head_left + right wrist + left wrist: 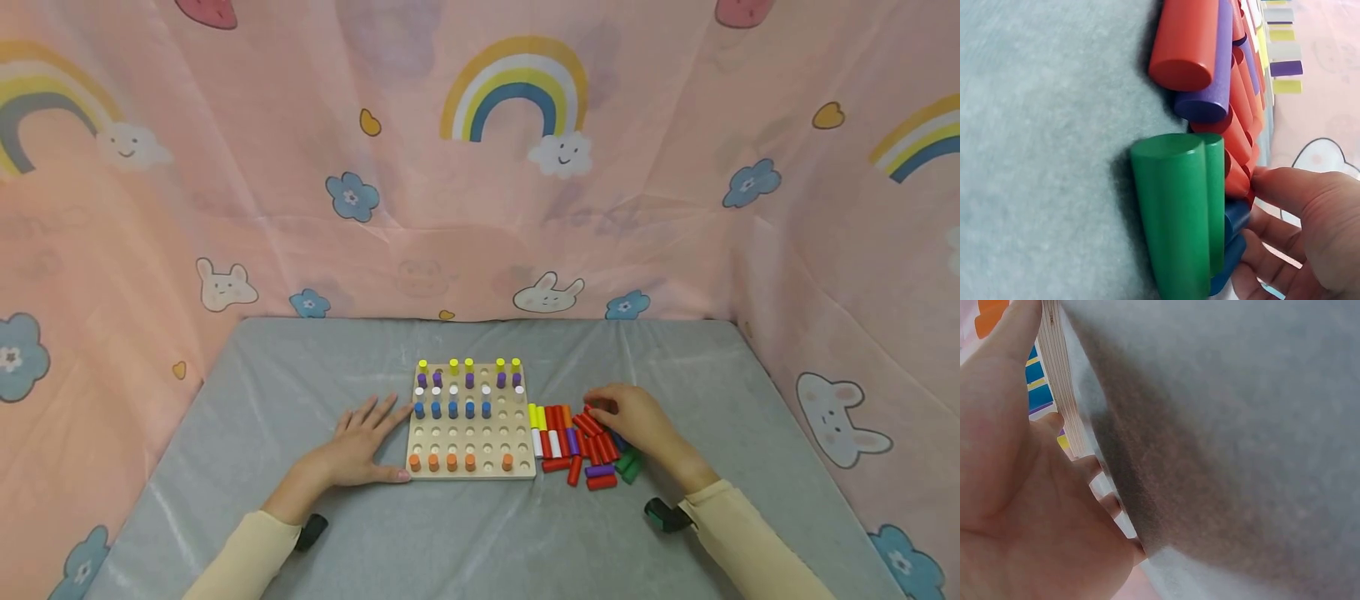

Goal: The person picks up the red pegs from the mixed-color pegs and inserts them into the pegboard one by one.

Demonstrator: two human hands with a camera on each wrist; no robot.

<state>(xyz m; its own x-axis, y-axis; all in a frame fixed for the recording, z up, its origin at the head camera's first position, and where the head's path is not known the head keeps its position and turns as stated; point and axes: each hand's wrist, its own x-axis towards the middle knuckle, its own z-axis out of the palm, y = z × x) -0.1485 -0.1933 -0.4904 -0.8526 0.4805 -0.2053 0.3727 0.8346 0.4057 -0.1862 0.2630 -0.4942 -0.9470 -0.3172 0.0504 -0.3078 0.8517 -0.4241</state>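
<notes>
Cylinders (602,448) lie flat beside the right hand (632,415); pegs (453,410) stand upright.

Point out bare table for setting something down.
The table is bare behind the board, up to the pink curtain, and in front of the board, between the sleeves. Crowded: right of the board, loose pegs, right hand.

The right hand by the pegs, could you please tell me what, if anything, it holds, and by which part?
The right hand has fingertips at the red pegs, but whether they grip one cannot be told.
</notes>
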